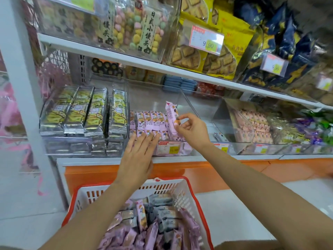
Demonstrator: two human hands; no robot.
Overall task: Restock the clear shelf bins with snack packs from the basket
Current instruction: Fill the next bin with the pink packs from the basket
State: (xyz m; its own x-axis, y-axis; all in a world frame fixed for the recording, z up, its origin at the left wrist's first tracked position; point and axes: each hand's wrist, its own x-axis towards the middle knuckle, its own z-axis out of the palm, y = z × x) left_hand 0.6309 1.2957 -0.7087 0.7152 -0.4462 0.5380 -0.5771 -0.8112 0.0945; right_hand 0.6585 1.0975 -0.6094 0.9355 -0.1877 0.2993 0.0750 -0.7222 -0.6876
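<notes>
1. At the far left of the middle shelf, locate the bin of silver-and-yellow packs [84, 112]. These stand in upright rows and fill that bin.

2. Check your left hand [138, 156]. Its fingers [151, 138] are straight and spread slightly apart. The tips rest on the front row of pink snack packs [149, 120] in the clear bin [183, 149] at the centre of the shelf. This hand grips nothing.

3. Note the clear bin. The pink snack packs stand in two rows against its left side. The right part of the bin shows bare floor. A price label [168, 148] sits on its front wall.

4. Below the shelf, directly in front of you, find the basket [167, 188] with white slotted walls and a red rim. It holds a loose pile of pink and grey packs [144, 231].

5. Check the single pink pack [171, 114]. It is upright, just right of the stocked rows and above the bin floor.

6. Check your right hand [192, 130]. Thumb and fingertips pinch the lower end of that single pink pack.

7. To the right, a neighbouring bin [225, 112] holds pale pink packets [252, 127].
</notes>
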